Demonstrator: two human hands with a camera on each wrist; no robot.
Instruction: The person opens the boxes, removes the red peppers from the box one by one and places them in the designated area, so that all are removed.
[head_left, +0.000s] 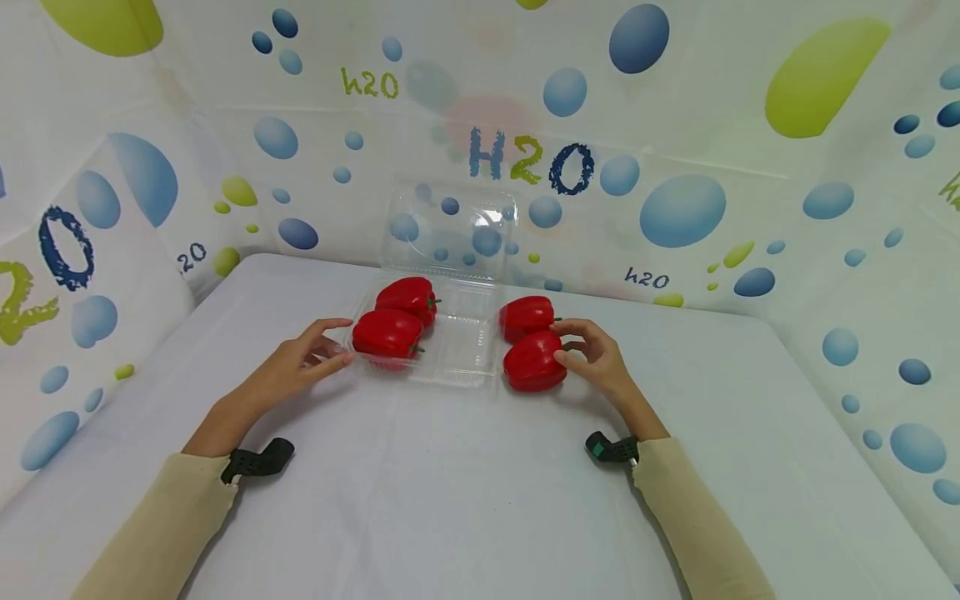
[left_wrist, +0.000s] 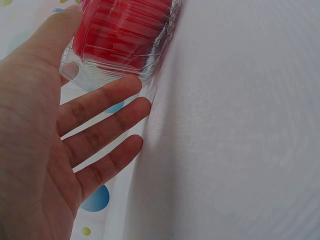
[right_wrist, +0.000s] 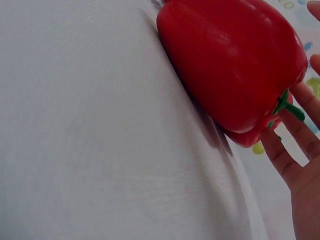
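Observation:
A clear plastic clamshell container (head_left: 468, 333) stands on the table with its lid (head_left: 450, 229) raised at the back. Two red bell peppers, a front one (head_left: 386, 333) and a rear one (head_left: 406, 300), lie in its left half. My left hand (head_left: 296, 362) is at the container's left end, thumb and fingers spread beside the wall (left_wrist: 82, 75). Right of the container lie two more red bell peppers, one nearer (head_left: 534, 363) and one behind it (head_left: 525, 318). My right hand (head_left: 600, 358) reaches round the nearer one's stem end, its fingers extended beside the green stem (right_wrist: 287, 106).
A white cloth covers the table (head_left: 450, 500). Behind it hangs a curtain (head_left: 712, 125) with blue and green spots and lettering. A black wrist camera (head_left: 258, 458) sits on the left wrist, another camera (head_left: 611, 448) on the right.

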